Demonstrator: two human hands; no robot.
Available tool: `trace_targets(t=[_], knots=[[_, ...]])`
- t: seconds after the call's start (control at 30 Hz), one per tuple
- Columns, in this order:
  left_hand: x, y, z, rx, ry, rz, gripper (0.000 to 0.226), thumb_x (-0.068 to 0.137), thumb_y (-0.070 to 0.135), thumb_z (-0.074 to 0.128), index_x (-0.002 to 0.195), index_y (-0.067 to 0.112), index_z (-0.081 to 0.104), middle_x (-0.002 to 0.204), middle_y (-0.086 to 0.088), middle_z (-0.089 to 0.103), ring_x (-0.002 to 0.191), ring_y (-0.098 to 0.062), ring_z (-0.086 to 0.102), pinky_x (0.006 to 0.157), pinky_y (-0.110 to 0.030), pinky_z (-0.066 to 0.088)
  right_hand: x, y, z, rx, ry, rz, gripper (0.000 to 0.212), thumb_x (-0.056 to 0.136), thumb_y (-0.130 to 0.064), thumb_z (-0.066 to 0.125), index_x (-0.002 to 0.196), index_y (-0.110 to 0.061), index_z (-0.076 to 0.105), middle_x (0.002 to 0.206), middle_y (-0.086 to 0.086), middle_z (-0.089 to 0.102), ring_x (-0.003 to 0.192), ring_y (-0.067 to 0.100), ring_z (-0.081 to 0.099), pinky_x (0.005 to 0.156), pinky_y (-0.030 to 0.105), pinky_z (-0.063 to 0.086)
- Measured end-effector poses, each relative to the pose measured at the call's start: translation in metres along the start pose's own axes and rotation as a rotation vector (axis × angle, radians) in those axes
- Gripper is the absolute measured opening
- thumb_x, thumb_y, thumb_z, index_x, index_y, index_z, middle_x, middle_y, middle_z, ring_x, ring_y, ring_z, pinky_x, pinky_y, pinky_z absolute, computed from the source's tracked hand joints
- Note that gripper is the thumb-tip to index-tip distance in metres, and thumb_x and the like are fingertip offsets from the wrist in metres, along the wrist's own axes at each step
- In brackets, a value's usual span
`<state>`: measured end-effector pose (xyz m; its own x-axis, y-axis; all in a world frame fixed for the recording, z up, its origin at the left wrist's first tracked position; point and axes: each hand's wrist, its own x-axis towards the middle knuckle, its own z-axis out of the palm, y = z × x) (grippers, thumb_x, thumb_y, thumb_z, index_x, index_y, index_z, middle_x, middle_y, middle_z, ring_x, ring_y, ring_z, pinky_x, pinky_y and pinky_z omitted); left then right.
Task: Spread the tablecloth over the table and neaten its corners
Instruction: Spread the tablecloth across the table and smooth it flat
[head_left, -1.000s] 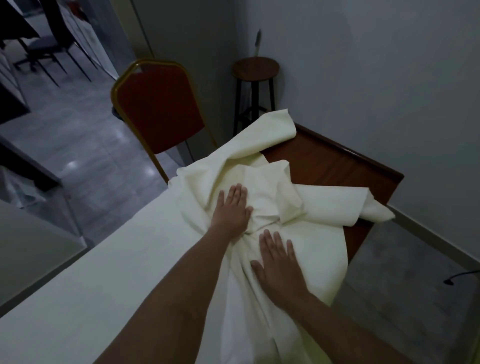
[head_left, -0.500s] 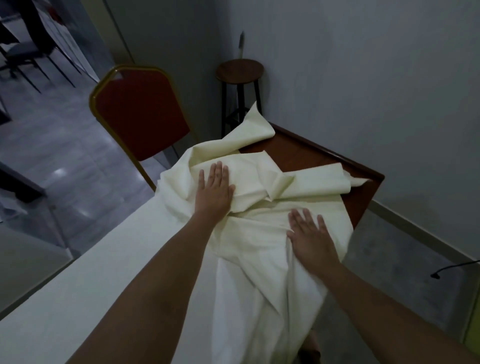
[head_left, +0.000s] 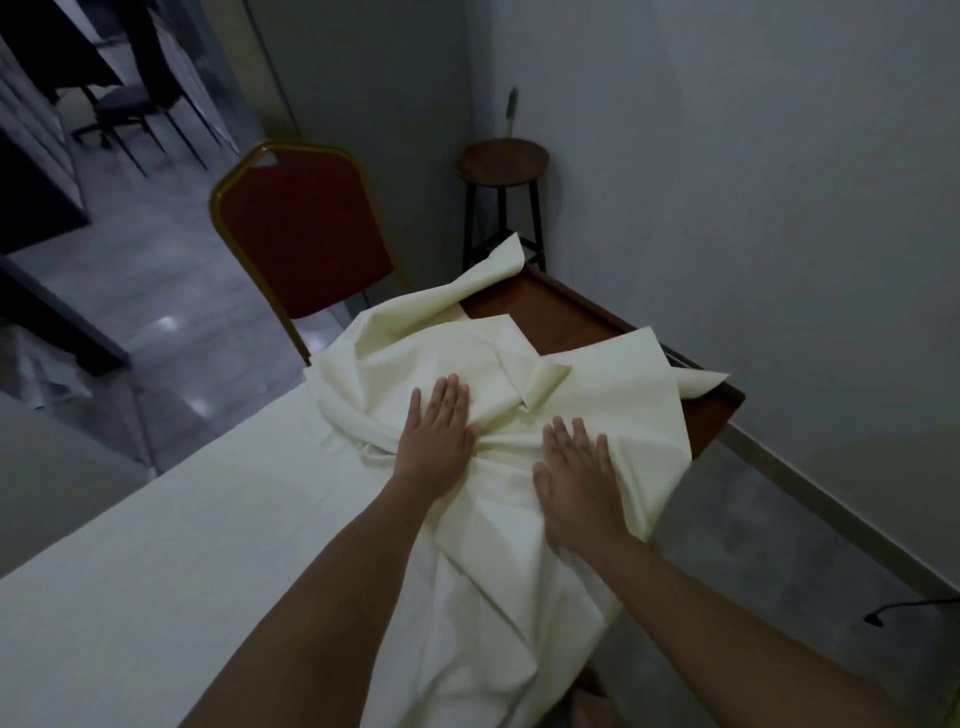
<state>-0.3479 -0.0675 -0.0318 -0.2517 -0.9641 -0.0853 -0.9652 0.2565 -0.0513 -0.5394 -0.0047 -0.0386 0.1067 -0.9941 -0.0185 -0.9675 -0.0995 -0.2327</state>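
A cream tablecloth (head_left: 613, 395) lies bunched and folded over the far end of a brown wooden table (head_left: 561, 317); its near part lies smooth across the tabletop to the left. My left hand (head_left: 436, 441) presses flat on the crumpled folds with straight fingers. Just to its right, my right hand (head_left: 576, 478) lies flat on the cloth near the table's right edge, where fabric hangs down. The far right corner of the table shows bare wood.
A red chair with a gold frame (head_left: 301, 239) stands against the table's left side. A round wooden stool (head_left: 503, 161) sits in the corner by the wall. A black cable end (head_left: 878, 618) lies on the floor at right.
Both hands have slid over the cloth, the right one closer to the left. The cloth's far folds have shifted further toward the table's far right corner.
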Motion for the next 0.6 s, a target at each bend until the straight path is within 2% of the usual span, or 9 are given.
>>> trace_targets(t=[0.1,0.2,0.3,0.43,0.6], knots=[[-0.006,0.004,-0.002,-0.028,0.016,-0.125,0.079,0.084,0.050,-0.019,0.151,0.011,-0.009,0.161,-0.008,-0.011,0.148,-0.023,-0.012,0.119,-0.047,-0.010,0.031,-0.016,-0.003,-0.007,-0.001,0.001,0.063,0.097,-0.042,0.012,0.151,-0.009,0.014,0.159,0.006,0.014,0.147,0.023,0.003,0.117,0.045,-0.002],[-0.011,0.000,0.003,-0.064,0.006,-0.221,0.079,0.084,0.051,-0.019,0.152,0.011,-0.009,0.160,-0.009,-0.012,0.148,-0.023,-0.014,0.118,-0.047,-0.011,0.048,-0.013,0.008,-0.012,-0.058,0.032,0.064,0.100,-0.042,0.025,0.151,-0.007,0.008,0.159,0.008,0.012,0.147,0.025,0.004,0.117,0.048,0.001],[-0.011,-0.007,0.007,-0.074,-0.021,-0.244,0.074,0.089,0.051,-0.014,0.152,0.013,-0.010,0.160,-0.008,-0.013,0.148,-0.023,-0.015,0.119,-0.047,-0.010,0.055,-0.001,0.019,-0.035,-0.083,0.027,0.064,0.099,-0.046,0.024,0.151,-0.009,0.011,0.160,0.006,0.013,0.147,0.024,0.005,0.115,0.052,0.001],[0.007,-0.011,0.003,-0.095,-0.049,-0.217,0.061,0.102,0.043,0.007,0.152,0.012,-0.008,0.160,-0.008,-0.013,0.148,-0.022,-0.014,0.120,-0.046,-0.008,0.061,0.013,0.022,-0.106,-0.094,0.039,0.060,0.100,-0.043,0.018,0.152,-0.013,0.010,0.160,0.001,0.011,0.147,0.023,0.002,0.115,0.056,0.001],[0.041,0.001,-0.004,-0.112,-0.077,-0.106,0.061,0.102,0.043,0.009,0.152,0.011,-0.007,0.160,-0.008,-0.014,0.148,-0.022,-0.014,0.120,-0.044,-0.007,0.065,0.055,0.008,-0.181,-0.098,0.173,0.055,0.101,-0.039,0.011,0.152,-0.019,0.005,0.161,-0.005,0.005,0.147,0.027,-0.004,0.112,0.058,-0.007]])
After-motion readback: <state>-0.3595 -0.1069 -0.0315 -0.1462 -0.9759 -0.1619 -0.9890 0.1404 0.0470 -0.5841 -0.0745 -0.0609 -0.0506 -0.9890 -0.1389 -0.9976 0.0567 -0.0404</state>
